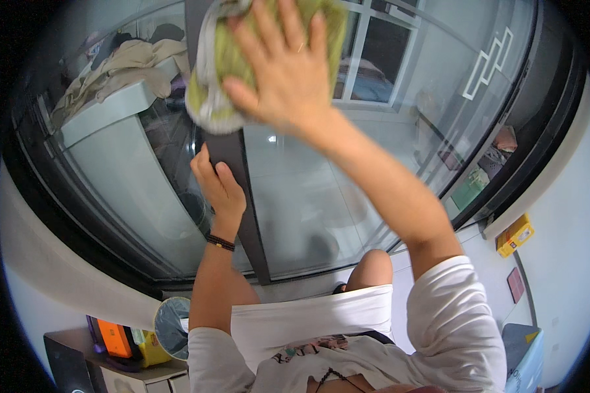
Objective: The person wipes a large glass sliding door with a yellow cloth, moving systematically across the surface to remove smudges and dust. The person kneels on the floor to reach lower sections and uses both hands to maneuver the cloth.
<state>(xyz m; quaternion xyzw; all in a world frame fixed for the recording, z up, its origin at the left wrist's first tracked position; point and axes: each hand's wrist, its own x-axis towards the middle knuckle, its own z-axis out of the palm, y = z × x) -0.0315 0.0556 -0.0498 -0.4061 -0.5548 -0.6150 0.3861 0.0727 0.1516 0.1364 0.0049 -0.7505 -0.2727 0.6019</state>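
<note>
My right hand lies flat, fingers spread, on a yellow-green cloth with a pale grey fuzzy edge. It presses the cloth against the glass panel of a sliding door, across the top of the dark door frame stile. Lower down, my left hand grips the edge of that same stile, its fingers curled around the far side. A dark beaded bracelet circles the left wrist. Part of the cloth is hidden under the right hand, and its top runs out of view.
Through the glass, beige clothing lies over a white-topped unit. A lined waste bin stands at lower left beside a cabinet with an orange box. A yellow box sits by the right wall.
</note>
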